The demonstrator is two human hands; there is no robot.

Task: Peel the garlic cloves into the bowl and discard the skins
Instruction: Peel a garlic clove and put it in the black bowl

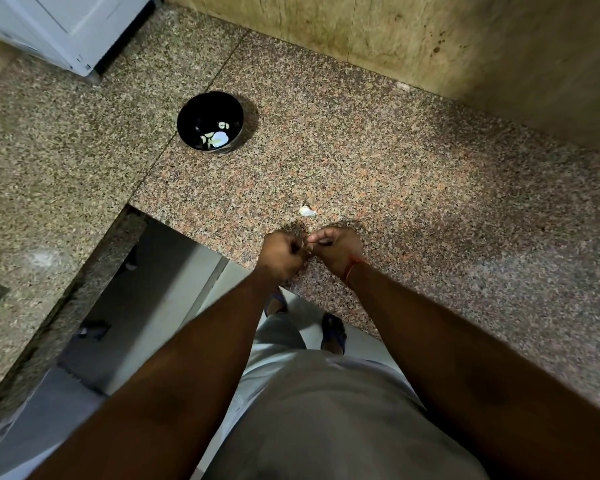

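My left hand (280, 253) and my right hand (338, 247) meet knuckle to knuckle just above the counter's front edge, fingers curled in. Between their fingertips they pinch a small garlic clove (303, 244), almost wholly hidden by the fingers. A pale piece of garlic or skin (307, 211) lies on the speckled granite counter (413, 188) just beyond my hands; I cannot tell which it is. The black bowl (187, 114) stands farther back to the left, with several pale peeled cloves in its bottom.
A tan stone wall (430, 36) bounds the counter at the back and right. A white appliance (70, 26) stands at the far left corner. The counter turns an inner corner at my left, with floor, my legs and sandalled feet (333, 332) below.
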